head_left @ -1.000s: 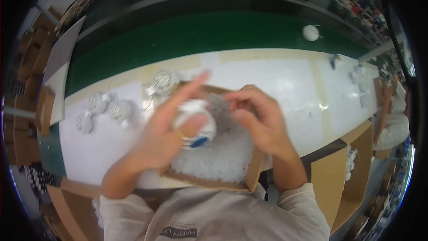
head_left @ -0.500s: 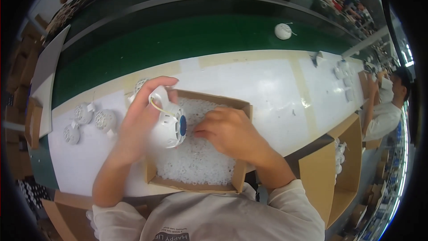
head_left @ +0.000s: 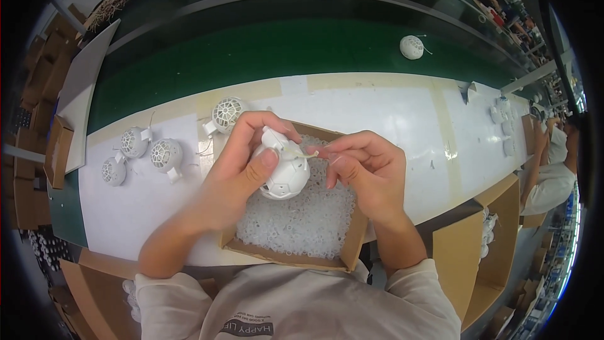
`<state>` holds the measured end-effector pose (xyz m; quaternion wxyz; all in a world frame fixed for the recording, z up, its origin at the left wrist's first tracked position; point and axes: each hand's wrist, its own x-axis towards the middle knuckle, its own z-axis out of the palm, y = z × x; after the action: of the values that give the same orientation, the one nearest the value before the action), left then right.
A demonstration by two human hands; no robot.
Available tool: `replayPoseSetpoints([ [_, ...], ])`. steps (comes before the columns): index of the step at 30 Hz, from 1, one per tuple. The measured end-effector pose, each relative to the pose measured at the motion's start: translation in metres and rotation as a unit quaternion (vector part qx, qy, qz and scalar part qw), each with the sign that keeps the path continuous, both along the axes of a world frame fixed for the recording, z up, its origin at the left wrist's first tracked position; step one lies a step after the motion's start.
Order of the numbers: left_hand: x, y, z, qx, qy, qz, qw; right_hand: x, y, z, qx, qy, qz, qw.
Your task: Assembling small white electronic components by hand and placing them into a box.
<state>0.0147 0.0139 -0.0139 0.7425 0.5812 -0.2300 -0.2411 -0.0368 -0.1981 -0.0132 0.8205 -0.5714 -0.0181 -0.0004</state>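
My left hand [head_left: 251, 167] is wrapped round a white ball-shaped plastic housing [head_left: 286, 181], its thumb pressed on the near side. From the housing's short neck a thin pale wire [head_left: 303, 155] runs to the right. My right hand [head_left: 371, 170] pinches at the end of that wire; whether a small ring is also between its fingertips is too small to tell. Both hands are over a cardboard box [head_left: 360, 239] holding a mass of small translucent plastic rings [head_left: 292, 226].
Several white round housings with lattice fronts [head_left: 166, 155] sit on the white tabletop [head_left: 402, 126] to the left. Past it runs a green conveyor belt [head_left: 283, 41] carrying one white housing [head_left: 412, 47]. An open carton [head_left: 462, 245] stands at right, near a co-worker [head_left: 550, 170].
My right hand has risen from among the rings to the wire. The housing has turned in my left hand, so its blue disc no longer shows. The whole view has shifted slightly.
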Motion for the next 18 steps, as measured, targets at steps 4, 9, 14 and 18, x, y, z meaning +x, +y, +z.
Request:
replayPoseSetpoints([
  [4,-0.003,-0.003,-0.003,0.011,-0.070,0.001,0.997,-0.001,0.005,-0.001,0.015,-0.006,-0.001,1.000],
  [9,-0.006,-0.005,-0.002,0.037,-0.091,0.010,0.995,0.004,0.002,-0.014,0.029,-0.081,0.038,0.996],
  [14,-0.004,-0.007,-0.008,0.096,-0.202,0.080,0.971,0.003,-0.004,-0.015,-0.058,-0.131,0.009,0.990],
  [18,-0.003,-0.009,-0.002,0.158,-0.334,0.114,0.922,0.007,-0.003,-0.015,-0.224,-0.223,-0.049,0.947],
])
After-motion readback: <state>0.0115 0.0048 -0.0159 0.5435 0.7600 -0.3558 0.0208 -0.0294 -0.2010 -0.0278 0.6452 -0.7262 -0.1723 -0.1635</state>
